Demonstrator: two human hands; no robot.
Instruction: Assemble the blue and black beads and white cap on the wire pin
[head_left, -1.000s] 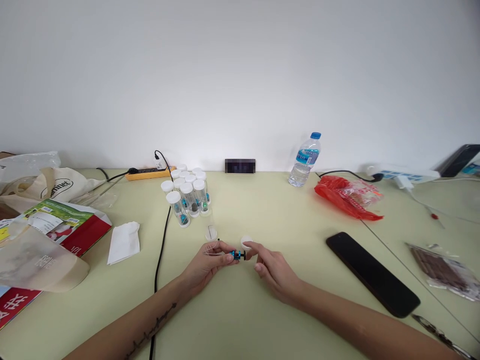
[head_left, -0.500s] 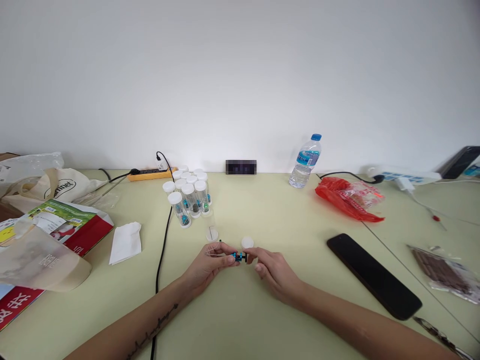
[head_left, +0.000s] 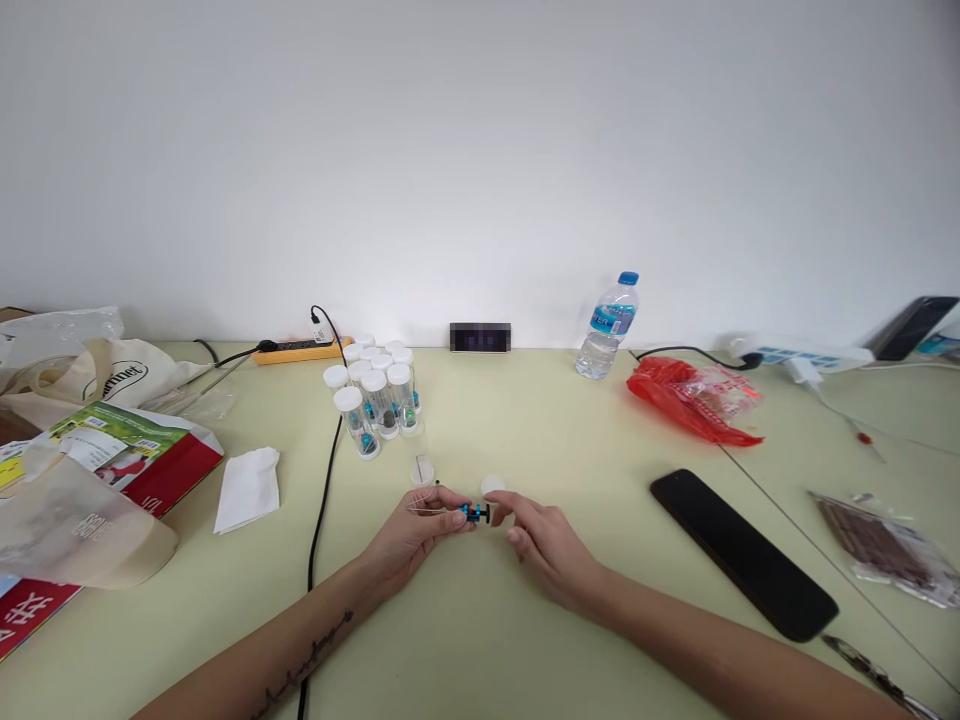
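Note:
My left hand (head_left: 414, 522) is closed, thumb and fingertips pinching a small blue metal part with a black disc-like end (head_left: 475, 513). A thin pale wire loop (head_left: 424, 508) shows by the same hand. My right hand (head_left: 546, 540) has its index finger stretched towards the black end, with the thumb apart below. Whether that fingertip touches the black end I cannot tell, and nothing is held in this hand. Just beyond my left hand stands a clear tube with a white base (head_left: 421, 470), a thin rod inside it. A round white cap (head_left: 492, 485) lies behind my right index finger.
Several capped clear tubes (head_left: 375, 385) with small blue and green parts are grouped back left, beside a black cable (head_left: 324, 500). A folded tissue (head_left: 247, 490) and a cup (head_left: 97, 525) lie left. To the right are a water bottle (head_left: 606, 330), red bag (head_left: 667, 395) and phone (head_left: 742, 550).
The whole view has shifted slightly. My right index fingertip has moved a little off the black end of the blue part; my left hand keeps its pinch.

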